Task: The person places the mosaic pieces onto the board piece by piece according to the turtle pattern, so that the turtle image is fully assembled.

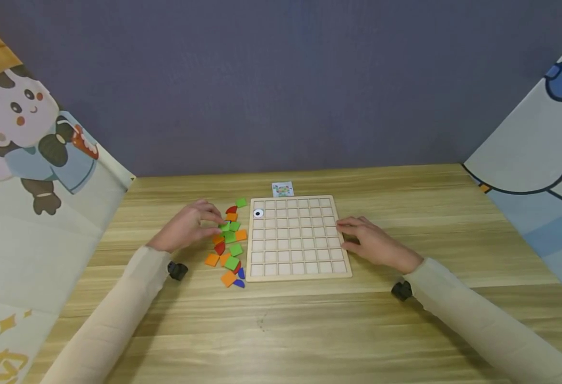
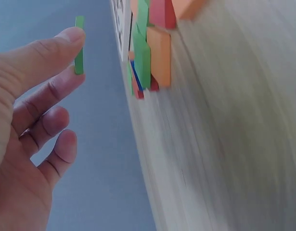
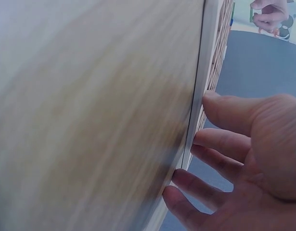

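While the left hand (image 1: pixel 187 228) hovers over the left side of the work, its grip pinches a green square piece (image 2: pixel 79 61) edge-on between thumb and index finger, the other fingers loosely bent. Below it, green, orange, red and blue loose pieces (image 1: pixel 230 236) lie scattered and partly overlapping along the left side of a pale grid board (image 1: pixel 294 244). On the right, the right hand (image 1: pixel 376 244) touches the board's right edge, its grip relaxed and the fingers spread. A white disc with a black centre (image 1: pixel 258 213) sits in the leftmost column, near the far left corner; a small printed card (image 1: pixel 282 189) lies just beyond the far edge.

Everything rests on a wood-grained tabletop (image 1: pixel 319 330) with yellowish-brown streaks and a faint dark mark (image 1: pixel 262 321) at the near side. Across the far side rises a plain blue-grey wall (image 1: pixel 286 85). Cartoon-printed panels flank it: the left panel (image 1: pixel 36 128) shows a figure in light blue, the right panel (image 1: pixel 526 128) a large blue shape and a curved black line.
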The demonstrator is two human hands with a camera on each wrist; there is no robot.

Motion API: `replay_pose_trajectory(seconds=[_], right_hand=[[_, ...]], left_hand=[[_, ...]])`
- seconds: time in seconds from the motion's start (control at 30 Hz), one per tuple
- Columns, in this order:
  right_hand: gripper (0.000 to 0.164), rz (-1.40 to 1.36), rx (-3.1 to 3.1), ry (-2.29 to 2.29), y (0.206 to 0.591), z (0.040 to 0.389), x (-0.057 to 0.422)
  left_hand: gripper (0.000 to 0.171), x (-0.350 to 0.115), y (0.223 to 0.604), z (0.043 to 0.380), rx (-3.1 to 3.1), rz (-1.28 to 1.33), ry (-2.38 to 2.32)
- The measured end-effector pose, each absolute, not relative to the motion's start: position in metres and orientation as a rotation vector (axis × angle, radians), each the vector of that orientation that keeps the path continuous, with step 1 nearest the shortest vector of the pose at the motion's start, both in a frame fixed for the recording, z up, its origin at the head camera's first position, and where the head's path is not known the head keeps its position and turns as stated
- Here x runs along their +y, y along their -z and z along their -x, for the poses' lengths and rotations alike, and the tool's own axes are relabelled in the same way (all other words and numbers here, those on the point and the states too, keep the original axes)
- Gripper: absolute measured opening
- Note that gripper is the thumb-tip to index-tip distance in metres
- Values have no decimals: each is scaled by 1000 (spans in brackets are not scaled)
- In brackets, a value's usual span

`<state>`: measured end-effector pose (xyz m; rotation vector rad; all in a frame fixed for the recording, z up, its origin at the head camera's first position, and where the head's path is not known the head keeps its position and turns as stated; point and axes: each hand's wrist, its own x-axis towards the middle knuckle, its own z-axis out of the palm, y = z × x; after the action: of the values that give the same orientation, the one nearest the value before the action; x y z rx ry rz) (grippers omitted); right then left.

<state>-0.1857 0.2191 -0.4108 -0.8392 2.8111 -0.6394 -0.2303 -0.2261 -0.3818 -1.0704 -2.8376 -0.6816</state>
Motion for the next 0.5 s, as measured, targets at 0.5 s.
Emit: replay_pose_trajectory(seconds=[0.5], right_hand=[[53, 821, 2808, 645, 410, 185, 218]], left_hand=[[10, -185, 391, 242, -2711, 1170, 653]])
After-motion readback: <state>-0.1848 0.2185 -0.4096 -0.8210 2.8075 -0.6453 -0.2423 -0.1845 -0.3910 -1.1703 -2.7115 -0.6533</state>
